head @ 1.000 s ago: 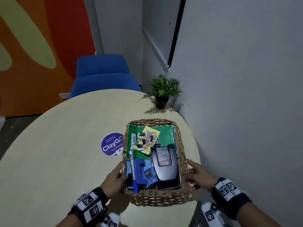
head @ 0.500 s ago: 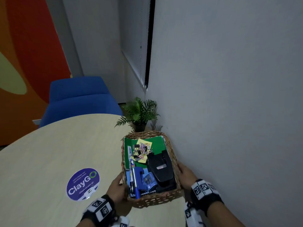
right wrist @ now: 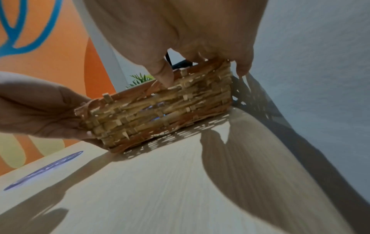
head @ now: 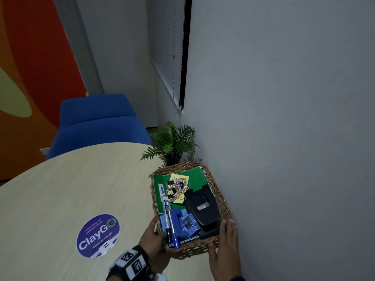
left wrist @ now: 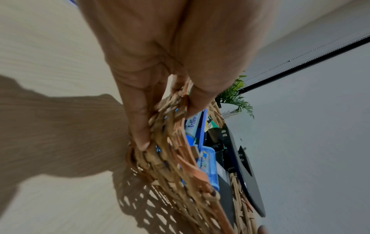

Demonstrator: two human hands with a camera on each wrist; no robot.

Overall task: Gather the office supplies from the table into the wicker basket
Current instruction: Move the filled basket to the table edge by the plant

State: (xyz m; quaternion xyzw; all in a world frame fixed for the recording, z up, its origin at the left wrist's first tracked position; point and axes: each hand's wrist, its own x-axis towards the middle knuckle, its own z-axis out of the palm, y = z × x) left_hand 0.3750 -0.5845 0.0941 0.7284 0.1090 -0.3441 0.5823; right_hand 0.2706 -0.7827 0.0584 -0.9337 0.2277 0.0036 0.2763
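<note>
The wicker basket (head: 221,199) sits at the table's right edge by the wall. It holds a green notebook (head: 194,177), a yellow pad with paper clips (head: 177,188), a black hole punch (head: 203,211), a blue marker (head: 171,226) and a blue stapler (head: 179,220). My left hand (head: 155,237) grips the near left corner, thumb inside the rim (left wrist: 180,158) and fingers (left wrist: 138,123) outside. My right hand (head: 224,240) rests on the near right corner of the basket (right wrist: 160,107). Its thumb lies on the near wall and its straight fingers (right wrist: 242,68) lie along the right side.
A small potted plant (head: 172,142) stands just beyond the basket's far end. The grey wall (head: 284,159) runs close along the basket's right side. A round purple ClayGo sticker (head: 98,235) lies on the table to the left. A blue chair (head: 97,122) stands behind the table.
The basket has slid away from the sticker, toward the wall and the plant. My right hand has shifted from the basket's right side to its near right corner.
</note>
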